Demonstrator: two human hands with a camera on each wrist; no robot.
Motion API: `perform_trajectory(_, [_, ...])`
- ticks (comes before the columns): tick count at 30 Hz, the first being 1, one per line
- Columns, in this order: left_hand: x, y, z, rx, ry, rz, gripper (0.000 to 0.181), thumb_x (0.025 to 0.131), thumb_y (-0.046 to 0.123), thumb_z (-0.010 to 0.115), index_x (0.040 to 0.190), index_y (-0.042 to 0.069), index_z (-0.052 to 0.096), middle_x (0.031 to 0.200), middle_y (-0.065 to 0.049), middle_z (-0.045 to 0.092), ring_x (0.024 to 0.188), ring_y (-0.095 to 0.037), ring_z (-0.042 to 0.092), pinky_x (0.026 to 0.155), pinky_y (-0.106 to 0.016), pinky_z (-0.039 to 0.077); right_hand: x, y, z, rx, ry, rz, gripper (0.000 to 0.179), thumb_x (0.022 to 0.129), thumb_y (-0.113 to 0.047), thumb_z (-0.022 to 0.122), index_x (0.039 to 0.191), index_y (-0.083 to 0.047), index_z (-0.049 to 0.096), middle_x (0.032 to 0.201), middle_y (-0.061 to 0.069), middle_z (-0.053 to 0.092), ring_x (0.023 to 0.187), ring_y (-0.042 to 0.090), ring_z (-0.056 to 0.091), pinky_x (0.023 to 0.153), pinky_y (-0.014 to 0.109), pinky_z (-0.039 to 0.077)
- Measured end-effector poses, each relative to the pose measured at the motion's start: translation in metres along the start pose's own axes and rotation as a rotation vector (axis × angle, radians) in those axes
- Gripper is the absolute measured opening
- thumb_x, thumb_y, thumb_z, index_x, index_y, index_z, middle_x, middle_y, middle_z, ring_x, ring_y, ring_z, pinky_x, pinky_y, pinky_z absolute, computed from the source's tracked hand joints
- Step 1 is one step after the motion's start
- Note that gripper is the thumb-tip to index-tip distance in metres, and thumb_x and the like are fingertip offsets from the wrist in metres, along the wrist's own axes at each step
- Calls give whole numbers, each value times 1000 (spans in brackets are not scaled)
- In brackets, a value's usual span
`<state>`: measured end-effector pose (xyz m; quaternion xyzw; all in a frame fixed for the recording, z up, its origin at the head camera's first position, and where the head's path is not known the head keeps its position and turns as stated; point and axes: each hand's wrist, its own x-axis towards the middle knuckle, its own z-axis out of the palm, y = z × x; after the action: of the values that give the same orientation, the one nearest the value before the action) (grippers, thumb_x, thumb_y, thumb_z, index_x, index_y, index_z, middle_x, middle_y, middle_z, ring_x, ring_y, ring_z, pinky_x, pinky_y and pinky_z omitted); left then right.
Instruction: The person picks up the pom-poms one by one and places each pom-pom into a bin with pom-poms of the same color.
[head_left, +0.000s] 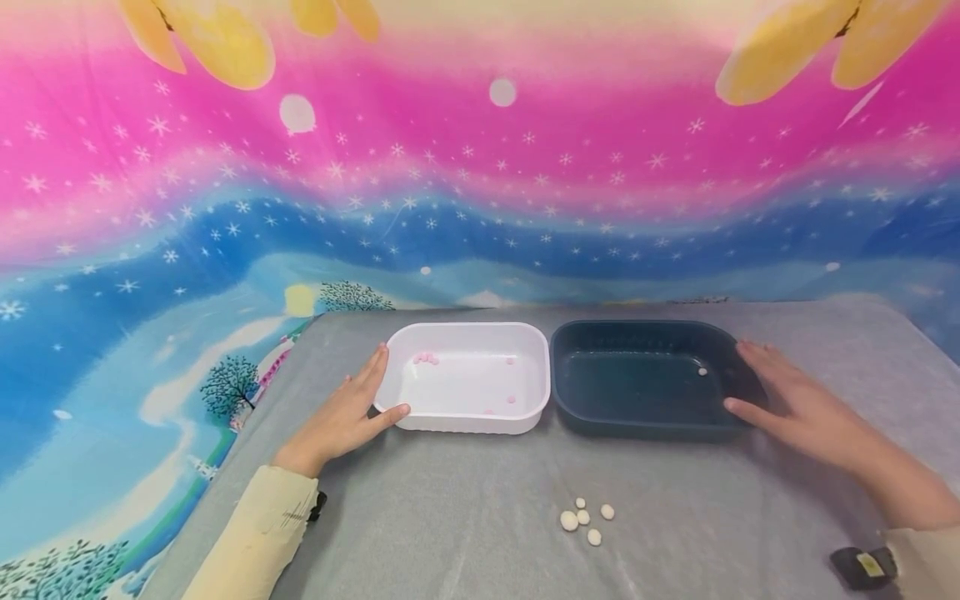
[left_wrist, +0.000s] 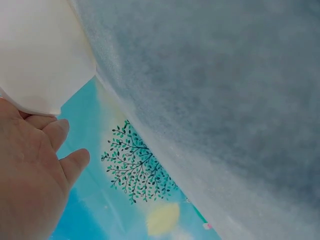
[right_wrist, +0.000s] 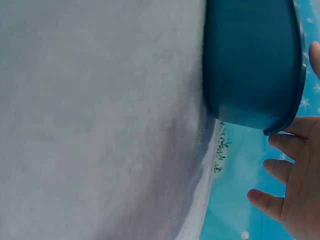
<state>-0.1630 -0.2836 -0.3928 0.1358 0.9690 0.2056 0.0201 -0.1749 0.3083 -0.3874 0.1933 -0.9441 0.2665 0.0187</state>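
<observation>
A white plastic tub (head_left: 468,423) stands left of a dark blue-green tub (head_left: 645,429), their near sides close together. Several small pink balls (head_left: 426,359) lie on the white tub's floor, and a single small white ball (head_left: 702,372) lies in the dark one. At the white tub's left end rests my left hand (head_left: 341,425), fingers extended along the side and thumb at the front rim. My right hand (head_left: 806,412) touches the dark tub's right end with spread, fairly straight fingers. In both wrist views, fingertips meet the rims of the white tub (left_wrist: 45,55) and dark tub (right_wrist: 250,65).
Several white balls (head_left: 583,517) of differing sizes sit in a loose group on the grey cloth (head_left: 450,508), in front of the tubs. A colourful printed backdrop (head_left: 465,217) hangs behind the table and down its left side.
</observation>
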Motion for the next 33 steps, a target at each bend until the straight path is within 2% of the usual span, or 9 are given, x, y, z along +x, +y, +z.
perform_trajectory(5, [0, 0, 0, 2, 3, -2, 96, 96, 63, 49, 160, 12, -1, 169, -7, -1, 156, -29, 9, 122, -63, 12, -1, 1, 2, -42, -28, 0, 88, 98, -36, 61, 161, -8, 7, 165, 23, 1, 152, 45, -11, 112, 76, -3])
perform_trajectory(12, [-1, 0, -1, 7, 14, 14, 96, 96, 61, 51, 160, 11, 1, 169, -7, 1, 155, -31, 10, 121, -63, 12, -4, 2, 5, -119, -20, -18, 94, 95, -39, 65, 160, -7, 6, 167, 18, -1, 153, 40, -11, 111, 77, 3])
perform_trajectory(21, [-1, -1, -1, 44, 23, 19, 95, 95, 61, 51, 161, 12, 3, 169, -7, 3, 155, -31, 10, 121, -63, 13, -5, 2, 7, -143, -25, -12, 103, 90, -42, 70, 161, -10, 3, 168, 9, -6, 153, 34, -15, 100, 83, 16])
perform_trajectory(33, [-10, -1, -4, 64, 52, 34, 91, 96, 59, 52, 161, 16, 7, 169, -3, 6, 156, -30, 11, 120, -65, 15, -5, 1, 6, -127, -35, 10, 104, 90, -45, 70, 161, -12, 1, 168, 6, -8, 153, 32, -17, 102, 82, 13])
